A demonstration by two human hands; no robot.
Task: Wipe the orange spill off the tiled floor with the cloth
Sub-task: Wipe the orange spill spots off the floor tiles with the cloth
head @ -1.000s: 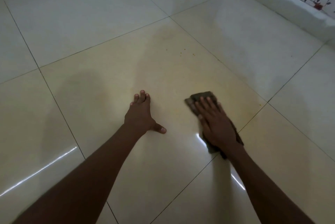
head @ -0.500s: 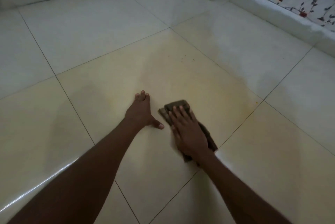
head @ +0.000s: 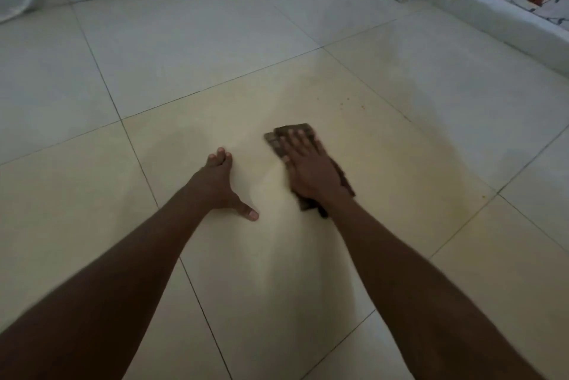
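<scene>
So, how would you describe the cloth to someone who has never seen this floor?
Find the yellowish tile in the middle of the tiled floor. On it, the right hand presses flat on the cloth. It is the only dark brown, folded thing there; the left hand rests bare beside it.

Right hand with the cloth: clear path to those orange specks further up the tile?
Probably yes. The right hand presses flat on the cloth, and only bare floor lies between it and the orange specks ahead-right.
</scene>
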